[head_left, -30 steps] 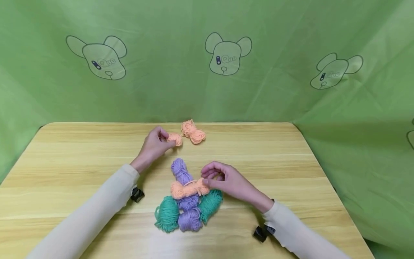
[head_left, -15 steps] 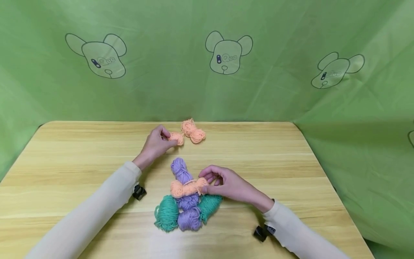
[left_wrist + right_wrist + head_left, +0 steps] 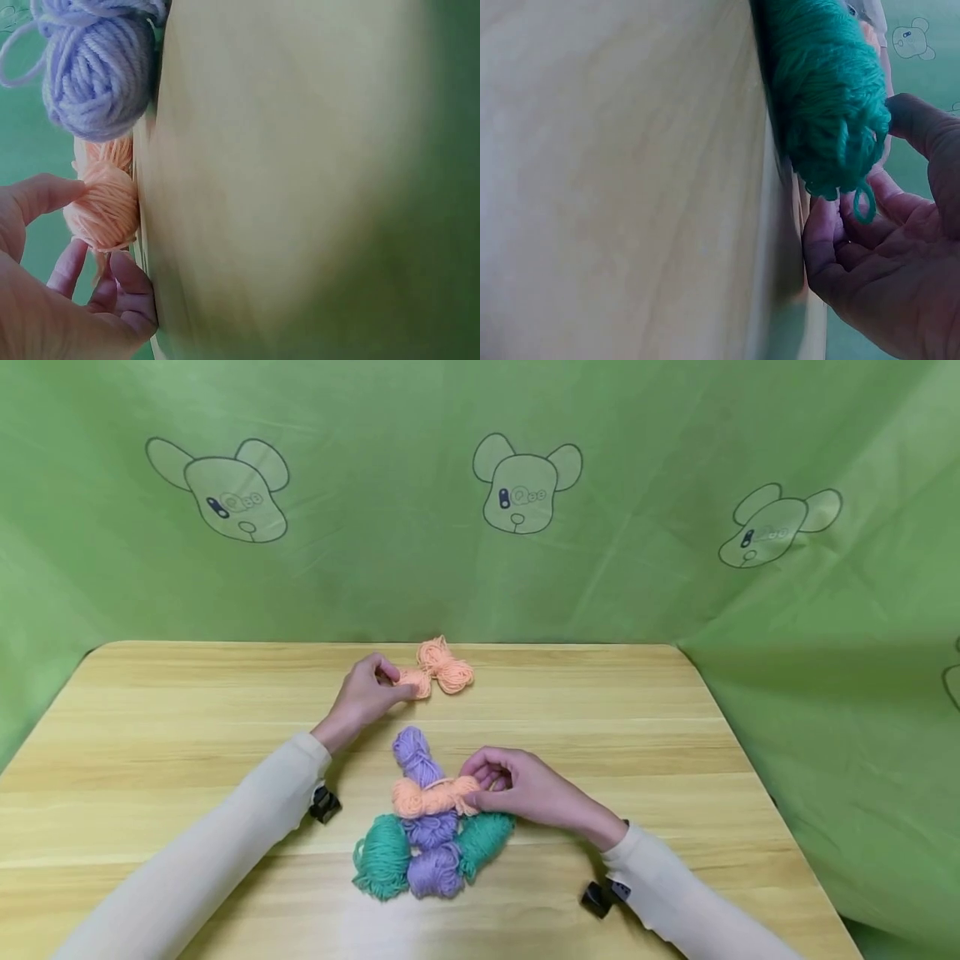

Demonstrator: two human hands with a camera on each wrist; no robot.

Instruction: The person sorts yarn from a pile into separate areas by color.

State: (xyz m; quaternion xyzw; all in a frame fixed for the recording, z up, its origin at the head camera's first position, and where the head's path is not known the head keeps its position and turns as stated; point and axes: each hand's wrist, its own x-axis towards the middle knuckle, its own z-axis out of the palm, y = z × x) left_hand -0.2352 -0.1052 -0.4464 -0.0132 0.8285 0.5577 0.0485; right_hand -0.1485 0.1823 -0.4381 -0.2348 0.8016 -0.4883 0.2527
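At the back of the table, my left hand (image 3: 367, 693) pinches a small peach yarn skein (image 3: 416, 682) between thumb and fingers. That skein's right end meets a second peach skein (image 3: 446, 667), tied at its middle. Nearer me, my right hand (image 3: 536, 789) holds the right end of another peach skein (image 3: 435, 797) lying across purple yarn. A purple skein (image 3: 416, 756) sticks out behind it; more purple yarn (image 3: 437, 870) lies in front. Green skeins flank this, one left (image 3: 384, 856) and one right (image 3: 486, 842). In the right wrist view, a green skein (image 3: 829, 105) hides the fingertips' contact.
The yarn lies on a wood-grain table (image 3: 637, 718). A green curtain (image 3: 390, 568) with printed mouse-like heads hangs behind the table and along its right side. Black wrist devices show under both sleeves.
My left hand has slid its peach skein slightly right, against the other one at the back. The right hand has shifted a little left, farther over the end of the front peach skein.
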